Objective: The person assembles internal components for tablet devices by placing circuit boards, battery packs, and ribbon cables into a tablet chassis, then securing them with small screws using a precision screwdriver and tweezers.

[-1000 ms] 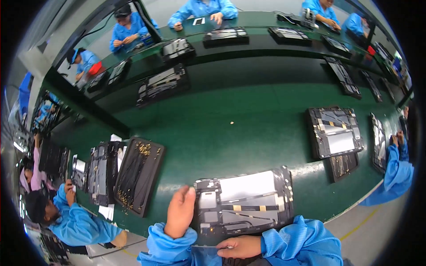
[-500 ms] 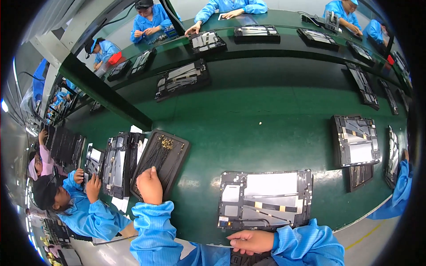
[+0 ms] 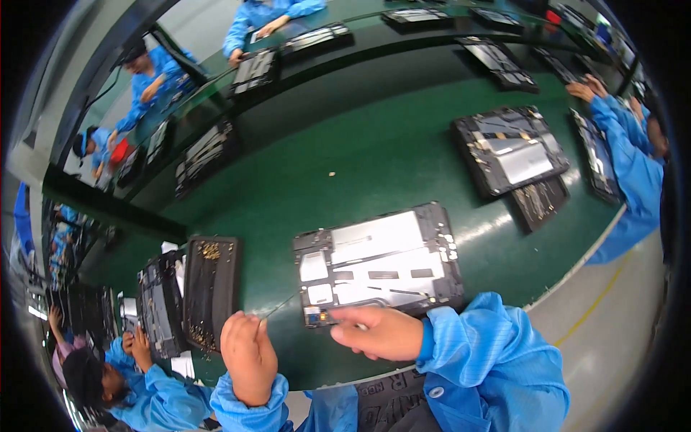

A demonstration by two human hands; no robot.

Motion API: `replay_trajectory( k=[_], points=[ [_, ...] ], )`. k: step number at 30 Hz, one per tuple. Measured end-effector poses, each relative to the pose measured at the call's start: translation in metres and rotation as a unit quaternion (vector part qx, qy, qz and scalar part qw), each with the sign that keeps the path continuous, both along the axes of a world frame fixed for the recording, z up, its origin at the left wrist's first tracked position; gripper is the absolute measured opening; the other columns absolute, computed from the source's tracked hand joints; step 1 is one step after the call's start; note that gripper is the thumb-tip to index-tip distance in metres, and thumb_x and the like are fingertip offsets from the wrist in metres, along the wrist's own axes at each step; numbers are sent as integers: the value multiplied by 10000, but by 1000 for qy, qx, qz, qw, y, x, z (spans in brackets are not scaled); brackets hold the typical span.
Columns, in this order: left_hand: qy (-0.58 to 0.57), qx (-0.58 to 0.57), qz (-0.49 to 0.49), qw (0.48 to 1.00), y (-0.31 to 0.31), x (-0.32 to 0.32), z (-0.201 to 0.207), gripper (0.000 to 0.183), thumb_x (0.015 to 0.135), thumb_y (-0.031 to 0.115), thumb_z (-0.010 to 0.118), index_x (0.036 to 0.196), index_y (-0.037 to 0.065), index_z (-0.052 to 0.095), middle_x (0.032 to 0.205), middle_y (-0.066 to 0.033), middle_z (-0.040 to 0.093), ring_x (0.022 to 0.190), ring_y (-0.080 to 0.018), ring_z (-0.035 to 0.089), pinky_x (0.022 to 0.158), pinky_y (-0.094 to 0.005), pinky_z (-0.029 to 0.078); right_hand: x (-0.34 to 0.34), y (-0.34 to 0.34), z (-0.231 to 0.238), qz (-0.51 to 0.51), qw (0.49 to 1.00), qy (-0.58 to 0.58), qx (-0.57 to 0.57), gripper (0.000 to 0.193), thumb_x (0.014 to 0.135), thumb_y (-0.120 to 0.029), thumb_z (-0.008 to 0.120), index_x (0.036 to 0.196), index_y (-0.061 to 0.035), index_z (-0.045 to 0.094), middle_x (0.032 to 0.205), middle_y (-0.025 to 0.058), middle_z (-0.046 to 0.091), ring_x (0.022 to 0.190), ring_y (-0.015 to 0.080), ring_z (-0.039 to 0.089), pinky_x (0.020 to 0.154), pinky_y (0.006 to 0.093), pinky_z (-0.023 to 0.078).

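Observation:
My left hand [image 3: 248, 353] is closed in a pinch on a thin dark cable [image 3: 279, 308], whose free end points toward the tablet in front of me. That opened tablet [image 3: 374, 261] lies flat, with silver battery panels and a black frame. My right hand [image 3: 378, 333] is over the tablet's near left corner, thumb and fingers drawn together; whether they hold anything is blurred. Left of the tablet stands a dark tray [image 3: 212, 288] with several thin cables with gold-coloured ends.
At left is a stack of tablets [image 3: 160, 306] beside a co-worker [image 3: 137, 378]. To the right, a stacked tablet [image 3: 509, 147] overlaps another cable tray [image 3: 541, 204], near a second co-worker's sleeve [image 3: 626, 173]. A green post [image 3: 108, 201] rises at left; more tablets line the far shelf.
My left hand has left the tray with a thin cable and come toward the tablet. My right hand has moved onto the tablet's near corner. The view has turned rightward.

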State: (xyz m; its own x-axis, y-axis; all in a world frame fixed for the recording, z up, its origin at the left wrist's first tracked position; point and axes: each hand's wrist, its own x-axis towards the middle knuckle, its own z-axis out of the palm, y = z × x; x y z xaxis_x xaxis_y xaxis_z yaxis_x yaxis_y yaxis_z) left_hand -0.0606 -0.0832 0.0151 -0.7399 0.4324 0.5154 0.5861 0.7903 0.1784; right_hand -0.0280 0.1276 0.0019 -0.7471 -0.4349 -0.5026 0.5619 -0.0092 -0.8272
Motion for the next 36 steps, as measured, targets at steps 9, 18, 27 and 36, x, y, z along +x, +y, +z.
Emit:
replay_trajectory(
  k=[9, 18, 27, 36],
  points=[
    [-68, 23, -83, 994, 21, 30, -13, 204, 666, -32, 569, 852, -12, 486, 788, -139, 527, 758, -319, 518, 693, -372, 421, 11, 26, 5, -55, 995, 72, 31, 381, 825, -342, 434, 1044, -38, 509, 861, 29, 550, 638, 68, 468, 534, 185, 403],
    [-174, 22, -148, 973, 56, 45, -38, 175, 628, 22, 597, 793, 14, 537, 697, -91, 543, 590, -254, 508, 537, -332, 405, 31, 14, -24, 2, 980, -177, -87, 356, 825, -278, 396, 1079, -47, 491, 920, 40, 544, 588, 88, 459, 490, 203, 403],
    [-112, 9, -74, 991, 57, 34, -66, 204, 634, 38, 607, 830, 49, 550, 848, -67, 538, 866, -282, 468, 766, -380, 348, 9, 9, -18, -273, 960, -52, -31, 401, 830, -202, 455, 1157, 14, 370, 918, 99, 539, 624, 99, 476, 555, 206, 406],
    [-129, 4, -86, 988, 55, 30, -67, 209, 622, 49, 609, 823, 54, 553, 843, -67, 550, 873, -275, 479, 754, -374, 339, 7, -6, -42, -351, 858, 349, 138, 259, 863, -194, 386, 1016, 9, 435, 844, 133, 583, 739, 144, 544, 663, 252, 440]
  ],
)
